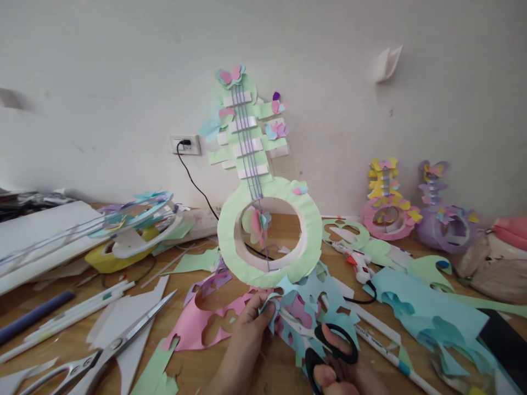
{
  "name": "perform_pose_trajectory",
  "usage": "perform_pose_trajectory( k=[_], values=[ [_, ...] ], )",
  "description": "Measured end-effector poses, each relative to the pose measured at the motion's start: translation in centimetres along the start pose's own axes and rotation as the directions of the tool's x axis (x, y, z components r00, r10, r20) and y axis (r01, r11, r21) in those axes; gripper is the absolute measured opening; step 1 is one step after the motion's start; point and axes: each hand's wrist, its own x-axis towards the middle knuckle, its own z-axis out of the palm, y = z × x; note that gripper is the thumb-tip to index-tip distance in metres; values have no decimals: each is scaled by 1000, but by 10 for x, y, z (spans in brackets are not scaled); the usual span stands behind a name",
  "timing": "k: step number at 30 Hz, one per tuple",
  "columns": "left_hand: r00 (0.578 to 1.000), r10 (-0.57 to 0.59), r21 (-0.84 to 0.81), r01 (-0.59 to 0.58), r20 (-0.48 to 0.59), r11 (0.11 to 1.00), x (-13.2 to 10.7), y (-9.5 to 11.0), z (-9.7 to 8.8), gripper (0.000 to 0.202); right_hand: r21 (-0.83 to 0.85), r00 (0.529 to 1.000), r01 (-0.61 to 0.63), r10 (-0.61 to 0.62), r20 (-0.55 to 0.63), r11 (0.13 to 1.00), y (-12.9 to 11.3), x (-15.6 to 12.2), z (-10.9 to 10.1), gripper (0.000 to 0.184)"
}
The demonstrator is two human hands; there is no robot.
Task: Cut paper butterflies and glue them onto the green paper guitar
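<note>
Low in the middle, my left hand pinches the edge of a light blue sheet of paper full of cut-out holes. My right hand has its fingers through the black loops of a pair of scissors. The silver blades point left into the blue paper, close to my left fingertips. Just behind my hands stands a pale green paper instrument with a ring-shaped body, purple strings and paper butterflies. Pink paper scrap with holes lies to the left of my left hand.
Large silver scissors lie open at the left, near white pens. A white glue gun rests at right, beside blue paper. Smaller pink-yellow and purple instruments stand against the wall. A black cord hangs from the socket.
</note>
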Motion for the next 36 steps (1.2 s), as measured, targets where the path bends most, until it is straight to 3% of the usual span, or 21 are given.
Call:
perform_pose_trajectory(
  k=[5,11,15,24,30,36],
  values=[
    [1000,15,-84,-13,24,996,4,-1,-2,38,-14,997,-47,46,-68,999,0,-1,-5,50],
    [998,58,-87,-57,10,995,0,3,2,35,39,999,-21,22,-25,999,3,0,-1,48],
    [1000,21,-40,-22,-6,999,0,3,2,38,35,999,-31,31,-27,999,1,-1,1,42],
    [1000,13,-43,-14,-13,999,2,2,2,35,-1,986,7,-7,-164,1000,4,0,-1,48],
    [999,32,-10,-33,-43,999,0,2,1,25,70,998,-13,18,-64,997,4,-4,-9,48],
    [997,76,-125,-77,-13,989,2,0,2,25,71,996,13,-6,-92,997,8,-6,-9,47]
  ],
)
